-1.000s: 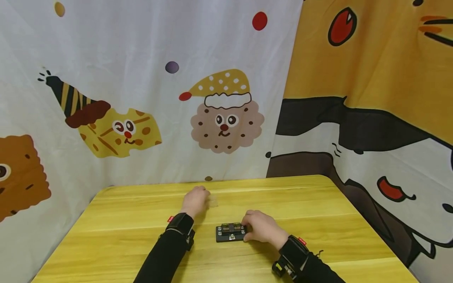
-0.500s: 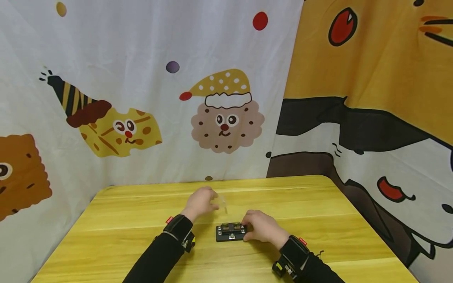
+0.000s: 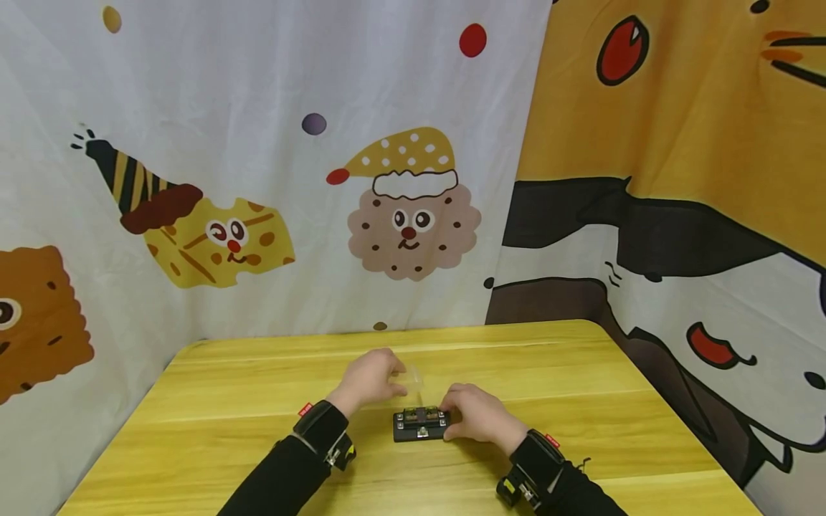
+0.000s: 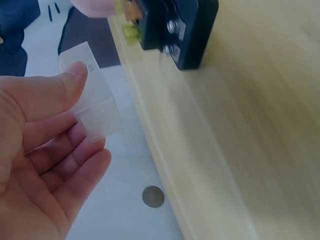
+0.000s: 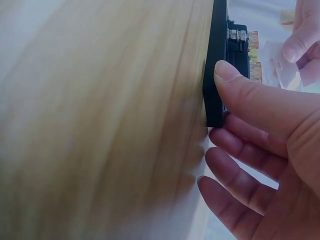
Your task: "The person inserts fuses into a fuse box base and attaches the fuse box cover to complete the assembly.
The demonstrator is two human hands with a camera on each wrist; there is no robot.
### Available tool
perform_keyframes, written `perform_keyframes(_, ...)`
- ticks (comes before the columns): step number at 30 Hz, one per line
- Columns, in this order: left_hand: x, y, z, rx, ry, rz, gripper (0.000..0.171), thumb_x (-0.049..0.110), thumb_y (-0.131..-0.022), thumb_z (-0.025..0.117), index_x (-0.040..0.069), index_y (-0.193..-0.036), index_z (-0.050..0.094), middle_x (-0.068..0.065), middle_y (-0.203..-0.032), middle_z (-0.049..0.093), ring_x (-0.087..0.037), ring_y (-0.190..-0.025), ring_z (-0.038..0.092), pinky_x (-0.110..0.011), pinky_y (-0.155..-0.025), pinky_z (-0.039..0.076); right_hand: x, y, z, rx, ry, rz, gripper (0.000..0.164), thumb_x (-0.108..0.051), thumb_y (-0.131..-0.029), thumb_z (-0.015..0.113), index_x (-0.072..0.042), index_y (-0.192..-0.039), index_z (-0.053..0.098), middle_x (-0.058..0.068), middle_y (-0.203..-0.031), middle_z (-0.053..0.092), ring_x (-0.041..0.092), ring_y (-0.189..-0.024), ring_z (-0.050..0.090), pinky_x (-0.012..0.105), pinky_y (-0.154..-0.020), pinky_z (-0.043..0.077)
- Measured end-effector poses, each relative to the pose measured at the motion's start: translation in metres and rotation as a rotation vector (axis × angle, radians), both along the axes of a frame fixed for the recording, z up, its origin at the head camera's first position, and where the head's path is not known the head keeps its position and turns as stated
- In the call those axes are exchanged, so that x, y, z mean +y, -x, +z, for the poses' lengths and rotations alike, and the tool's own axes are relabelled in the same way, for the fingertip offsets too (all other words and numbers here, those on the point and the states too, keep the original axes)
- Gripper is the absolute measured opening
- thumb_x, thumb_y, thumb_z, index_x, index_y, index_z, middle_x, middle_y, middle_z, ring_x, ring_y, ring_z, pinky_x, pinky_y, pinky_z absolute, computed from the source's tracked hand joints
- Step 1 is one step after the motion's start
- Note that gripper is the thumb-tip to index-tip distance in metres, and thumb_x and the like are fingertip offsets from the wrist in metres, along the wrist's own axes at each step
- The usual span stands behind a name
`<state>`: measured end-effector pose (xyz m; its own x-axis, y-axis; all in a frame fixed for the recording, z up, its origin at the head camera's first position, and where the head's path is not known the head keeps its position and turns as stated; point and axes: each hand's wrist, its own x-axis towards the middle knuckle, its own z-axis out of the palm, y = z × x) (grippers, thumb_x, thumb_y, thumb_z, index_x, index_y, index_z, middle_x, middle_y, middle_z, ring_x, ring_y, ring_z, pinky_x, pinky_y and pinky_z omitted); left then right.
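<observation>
A black terminal block [image 3: 405, 434] lies flat on the wooden table, with metal screws and a raised middle that carries copper and yellow-green parts. My right hand [image 3: 480, 416] holds its right end; in the right wrist view the thumb presses one edge while the index finger [image 5: 239, 145] lies at the end. A thin clear plastic cover [image 4: 97, 102] is pinched between the thumb and fingers of my left hand [image 3: 369, 376]. In the head view the left hand hovers behind and left of the block, with the see-through cover faint just beyond its fingertips.
The yellow wood-grain table [image 3: 226, 423] reaches back to a white cartoon-print curtain [image 3: 258, 93]. More printed cloth [image 3: 652, 129] hangs along the right side. A black camera band [image 3: 320, 428] is strapped on each wrist.
My left hand has come from the back of the table toward the block, moving right and nearer with the clear cover. The right hand and the block have stayed in place.
</observation>
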<state>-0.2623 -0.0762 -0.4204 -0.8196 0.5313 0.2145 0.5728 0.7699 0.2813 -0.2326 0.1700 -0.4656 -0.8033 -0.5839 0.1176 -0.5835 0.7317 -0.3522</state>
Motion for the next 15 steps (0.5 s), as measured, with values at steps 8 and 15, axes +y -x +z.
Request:
perform_keyframes(8,0.010,-0.010,0.001,0.021,0.028,-0.087,0.032,0.028,-0.079,0.084,0.010,-0.105,0.077,0.002,-0.094,0.068,-0.013,-0.083,0.063,-0.028,-0.073,0.051,0.000,0.001,0.000,-0.005,0.010,-0.001,0.036,-0.029,-0.073,0.089,-0.014,-0.102,0.074,-0.006,-0.096,0.062,0.015,-0.090,0.059,0.034,-0.080,0.050)
perform_keyframes(15,0.017,-0.017,-0.001,0.009,0.046,-0.091,0.032,0.032,-0.079,0.084,0.011,-0.103,0.078,0.005,-0.092,0.066,-0.010,-0.082,0.061,-0.025,-0.070,0.050,0.002,0.003,-0.002,0.005,0.010,0.004,0.035,-0.030,-0.073,0.089,-0.015,-0.101,0.074,-0.007,-0.096,0.062,0.012,-0.088,0.058,0.033,-0.079,0.050)
